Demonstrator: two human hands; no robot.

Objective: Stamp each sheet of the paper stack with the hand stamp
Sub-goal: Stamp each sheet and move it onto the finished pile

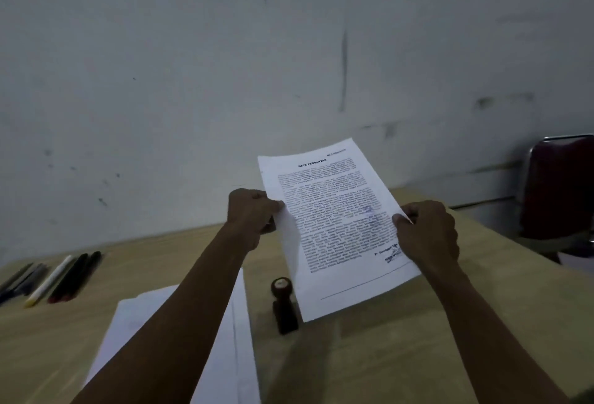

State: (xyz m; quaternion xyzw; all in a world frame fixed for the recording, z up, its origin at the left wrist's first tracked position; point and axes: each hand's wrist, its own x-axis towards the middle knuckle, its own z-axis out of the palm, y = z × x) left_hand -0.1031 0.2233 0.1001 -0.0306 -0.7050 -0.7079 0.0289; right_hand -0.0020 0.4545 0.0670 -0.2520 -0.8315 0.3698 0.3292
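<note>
A printed sheet with dense text and a bluish stamp mark near its right side is held up above the wooden table. My left hand pinches its left edge. My right hand pinches its right edge. A dark hand stamp stands upright on the table just below the sheet's lower left corner, touched by neither hand. A stack of white paper lies flat at the lower left, partly hidden under my left forearm.
Several pens and markers lie in a row at the table's left. A dark red chair with a metal frame stands past the table's right end. A scuffed white wall rises directly behind the table.
</note>
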